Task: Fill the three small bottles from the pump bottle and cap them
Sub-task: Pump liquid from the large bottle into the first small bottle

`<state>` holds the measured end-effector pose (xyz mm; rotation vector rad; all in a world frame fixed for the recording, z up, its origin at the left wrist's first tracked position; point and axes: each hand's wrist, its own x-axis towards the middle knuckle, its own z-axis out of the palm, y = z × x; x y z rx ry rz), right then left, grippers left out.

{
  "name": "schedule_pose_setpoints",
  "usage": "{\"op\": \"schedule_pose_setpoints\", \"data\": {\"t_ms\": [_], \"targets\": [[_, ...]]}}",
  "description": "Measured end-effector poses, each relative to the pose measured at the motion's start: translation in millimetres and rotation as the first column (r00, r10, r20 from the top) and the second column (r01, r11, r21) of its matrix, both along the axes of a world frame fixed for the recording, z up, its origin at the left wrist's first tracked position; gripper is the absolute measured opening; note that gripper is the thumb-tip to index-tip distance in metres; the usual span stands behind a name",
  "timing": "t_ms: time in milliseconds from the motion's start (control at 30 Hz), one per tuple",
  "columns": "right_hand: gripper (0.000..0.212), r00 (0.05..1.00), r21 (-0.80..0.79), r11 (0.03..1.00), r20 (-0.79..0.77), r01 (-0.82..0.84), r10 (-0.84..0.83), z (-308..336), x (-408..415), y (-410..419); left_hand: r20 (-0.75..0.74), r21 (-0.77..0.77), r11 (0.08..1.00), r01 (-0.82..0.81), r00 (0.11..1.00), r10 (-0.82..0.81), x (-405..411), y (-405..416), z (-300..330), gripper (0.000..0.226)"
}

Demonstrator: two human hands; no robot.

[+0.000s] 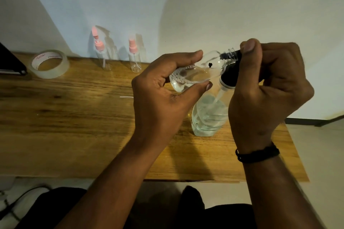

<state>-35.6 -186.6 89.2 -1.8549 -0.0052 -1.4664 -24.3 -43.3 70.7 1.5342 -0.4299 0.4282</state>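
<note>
Tilting nearly sideways above the wooden table (pixel 74 109), a clear small bottle (pixel 197 72) lies between thumb and fingers of the left hand (pixel 163 98), its open neck at the black pump head (pixel 230 78). The right hand (pixel 268 87) curls round that head, hiding its nozzle; liquid flow seems possible but unclear. The pump bottle (pixel 208 117) stands below; two pink-capped bottles (pixel 100 52) wait by the wall.

Red print is seen on the inner core of the tape roll (pixel 49 63) — too blurred to be read; no other legible text is noted.
</note>
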Motion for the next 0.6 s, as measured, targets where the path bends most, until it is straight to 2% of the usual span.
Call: {"op": "schedule_pose_setpoints", "data": {"t_ms": [600], "targets": [[0.029,1.000,0.000,1.000,-0.005,-0.022,0.022,-2.0,-0.7,-1.1,0.027,0.039,0.999,-0.025,0.999,0.024,-1.6,1.8,1.3,0.049]]}}
